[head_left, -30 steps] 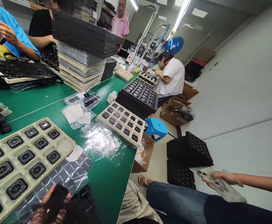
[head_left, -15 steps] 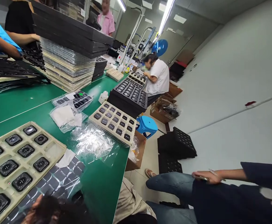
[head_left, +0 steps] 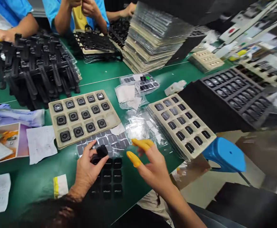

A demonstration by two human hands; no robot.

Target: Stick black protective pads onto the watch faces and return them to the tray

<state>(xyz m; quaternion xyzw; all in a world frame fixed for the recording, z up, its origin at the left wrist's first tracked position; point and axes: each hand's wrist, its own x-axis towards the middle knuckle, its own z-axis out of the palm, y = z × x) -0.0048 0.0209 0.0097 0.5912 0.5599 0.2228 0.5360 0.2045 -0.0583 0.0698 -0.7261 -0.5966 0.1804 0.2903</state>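
Note:
My left hand [head_left: 84, 172] pinches a black square watch body [head_left: 102, 151] by its edges, dark glossy face up. My right hand [head_left: 154, 167], with yellow finger cots on thumb and fingers, hovers to its right, fingers apart and holding nothing. Under and beside the left hand, several black squares with white lettering [head_left: 107, 176] lie in rows on the green table. Just beyond is a clear sheet of grey lettered squares [head_left: 106, 138]. Behind it a cream tray [head_left: 112, 119] holds several watch bodies, backs up, with one compartment bare.
A second cream tray [head_left: 201, 148] of black lettered pieces stands at right, near black foam trays [head_left: 235, 91]. Plastic bags [head_left: 139, 122] and a small white bottle [head_left: 175, 87] lie between. Strapped watches [head_left: 37, 63] pile up at left. Co-workers' arms [head_left: 64, 15] are across the table.
My view has swung left and down from the room to the table. Both my hands are now plainly in view, the left with the watch body.

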